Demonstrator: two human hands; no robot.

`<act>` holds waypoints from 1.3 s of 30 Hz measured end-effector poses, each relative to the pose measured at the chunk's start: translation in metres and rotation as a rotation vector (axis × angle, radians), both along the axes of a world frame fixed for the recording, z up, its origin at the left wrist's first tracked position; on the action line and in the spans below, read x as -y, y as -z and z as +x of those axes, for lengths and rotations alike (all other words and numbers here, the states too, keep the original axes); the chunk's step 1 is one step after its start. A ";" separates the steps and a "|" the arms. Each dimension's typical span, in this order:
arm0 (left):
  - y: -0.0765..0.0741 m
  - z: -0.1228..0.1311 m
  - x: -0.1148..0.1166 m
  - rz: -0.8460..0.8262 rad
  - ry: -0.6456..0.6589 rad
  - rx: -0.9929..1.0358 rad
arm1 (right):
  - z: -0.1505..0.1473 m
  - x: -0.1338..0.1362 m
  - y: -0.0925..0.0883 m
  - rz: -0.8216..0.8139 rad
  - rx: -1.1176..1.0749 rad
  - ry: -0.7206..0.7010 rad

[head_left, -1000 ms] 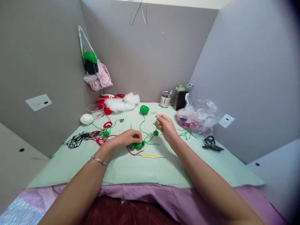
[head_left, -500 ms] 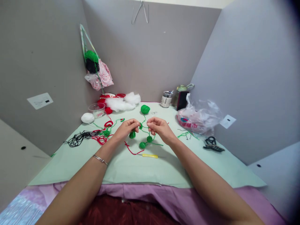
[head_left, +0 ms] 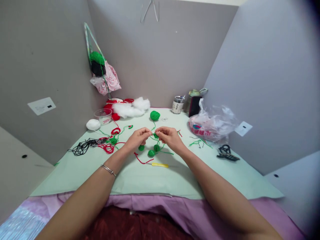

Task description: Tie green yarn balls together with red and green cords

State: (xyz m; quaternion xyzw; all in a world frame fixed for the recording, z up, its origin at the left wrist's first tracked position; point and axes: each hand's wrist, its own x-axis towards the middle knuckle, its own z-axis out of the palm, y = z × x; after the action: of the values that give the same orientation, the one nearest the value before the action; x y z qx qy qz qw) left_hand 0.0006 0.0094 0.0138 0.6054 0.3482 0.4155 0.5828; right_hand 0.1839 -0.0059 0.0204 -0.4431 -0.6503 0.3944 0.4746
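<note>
My left hand (head_left: 139,137) and my right hand (head_left: 170,137) are raised over the table, fingertips pinched and almost meeting. A small green crocheted piece (head_left: 155,136) is at my right fingertips. Green yarn (head_left: 153,126) runs up from between the hands to a green yarn ball (head_left: 155,115). What my left fingertips pinch looks like this yarn, though it is mostly hidden. Several small green crocheted balls (head_left: 151,153) joined by strands lie below the hands. Closer to me lies a crochet hook with a yellow handle (head_left: 160,165), a red yarn piece (head_left: 140,159) by its tip.
Black yarn (head_left: 86,146), red yarn (head_left: 107,148) and a clear tub (head_left: 103,116) are at left. White stuffing (head_left: 130,109) lies at the back. A pen tin (head_left: 177,105), plastic bag (head_left: 211,125) and black hair claw (head_left: 227,154) stand or lie right. Grey partitions enclose the table.
My hands have come closer together. The small green piece that was at my left fingertips is now at my right ones. The hanging green balls have shifted slightly.
</note>
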 end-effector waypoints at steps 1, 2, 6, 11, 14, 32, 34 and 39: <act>-0.001 0.000 0.001 -0.006 0.020 -0.012 | 0.001 -0.001 0.001 0.031 0.040 0.014; -0.003 0.000 0.002 -0.016 0.045 -0.019 | 0.002 -0.001 0.003 0.061 0.083 0.026; -0.008 0.000 0.006 -0.074 0.123 0.026 | 0.002 -0.001 0.003 0.088 0.116 0.025; -0.010 -0.001 0.006 -0.131 0.138 0.106 | 0.002 0.002 -0.008 -0.010 -0.116 0.022; -0.009 -0.002 0.005 -0.134 0.146 0.105 | 0.006 0.001 -0.012 -0.035 -0.219 0.059; -0.003 -0.002 0.000 -0.118 0.013 0.132 | 0.000 0.014 -0.020 0.061 -0.305 -0.084; -0.002 -0.002 0.000 -0.096 0.003 0.126 | -0.002 0.015 -0.018 0.096 -0.237 -0.069; -0.001 -0.001 0.001 -0.066 0.011 0.106 | -0.003 0.015 -0.012 0.325 -0.005 0.039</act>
State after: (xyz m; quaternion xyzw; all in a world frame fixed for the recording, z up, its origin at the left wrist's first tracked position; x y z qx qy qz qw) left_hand 0.0000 0.0084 0.0153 0.5648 0.3273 0.4320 0.6223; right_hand 0.1804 -0.0209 0.0329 -0.3723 -0.6956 0.2757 0.5491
